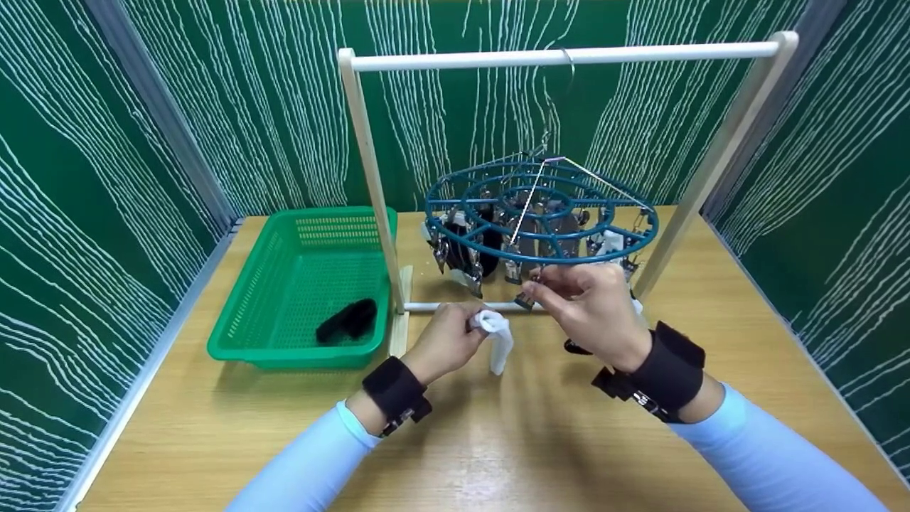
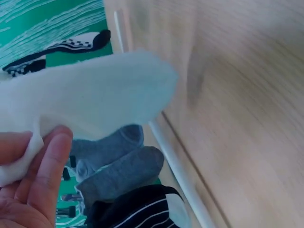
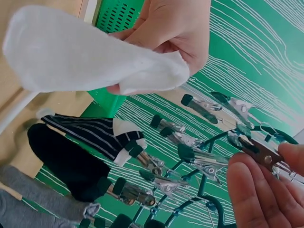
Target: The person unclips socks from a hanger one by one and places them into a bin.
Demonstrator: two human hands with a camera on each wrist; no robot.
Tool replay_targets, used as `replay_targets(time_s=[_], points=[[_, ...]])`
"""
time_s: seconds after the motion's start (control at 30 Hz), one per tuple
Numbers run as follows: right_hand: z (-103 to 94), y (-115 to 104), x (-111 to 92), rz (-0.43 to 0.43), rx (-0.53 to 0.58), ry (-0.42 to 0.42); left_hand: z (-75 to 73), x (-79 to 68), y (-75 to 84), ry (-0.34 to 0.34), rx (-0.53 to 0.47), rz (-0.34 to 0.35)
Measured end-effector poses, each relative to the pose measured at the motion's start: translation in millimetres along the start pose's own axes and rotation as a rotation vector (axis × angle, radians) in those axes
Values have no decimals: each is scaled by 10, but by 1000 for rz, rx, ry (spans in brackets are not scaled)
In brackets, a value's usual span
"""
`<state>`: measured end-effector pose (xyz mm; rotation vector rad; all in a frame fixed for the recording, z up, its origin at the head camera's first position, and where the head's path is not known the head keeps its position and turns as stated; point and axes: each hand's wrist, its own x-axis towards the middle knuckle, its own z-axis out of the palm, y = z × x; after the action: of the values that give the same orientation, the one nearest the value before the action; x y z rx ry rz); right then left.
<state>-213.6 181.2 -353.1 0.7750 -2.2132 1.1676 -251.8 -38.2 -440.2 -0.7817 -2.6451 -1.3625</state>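
The round teal plastic hanger [image 1: 554, 261] hangs above the limp white fabric sock [image 1: 501, 343]. The left hand [image 1: 449, 338], nearer the sock, pinches its cuff; the toe points down, long axis near upright. Just right of and above the cuff, the right hand [image 1: 601, 309] has its grip pinching a small metal clip [image 3: 260, 156].

The left grip [image 2: 42, 185] pinches a white sock [image 2: 104, 95], with two grey socks [image 2: 123, 173] hanging beyond.

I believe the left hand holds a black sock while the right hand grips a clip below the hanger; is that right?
Not quite: the left hand holds a white sock, as the head view shows. The right hand grips a clip below the hanger.
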Motion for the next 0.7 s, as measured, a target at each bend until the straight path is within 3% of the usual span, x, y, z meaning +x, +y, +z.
replay_targets(time_s=[0.13, 0.33, 0.53, 0.7], points=[[-9, -23, -4, 48, -17, 0, -89, -37, 22, 33, 12, -21], [-18, -40, 1, 61, -34, 21, -290, -92, 62, 73, 55, 13], [-14, -43, 13, 33, -50, 50, -569, -151, 120, 85, 70, 8], [-15, -36, 9, 45, -37, 50, -872, -205, 158, 136, 85, -7]])
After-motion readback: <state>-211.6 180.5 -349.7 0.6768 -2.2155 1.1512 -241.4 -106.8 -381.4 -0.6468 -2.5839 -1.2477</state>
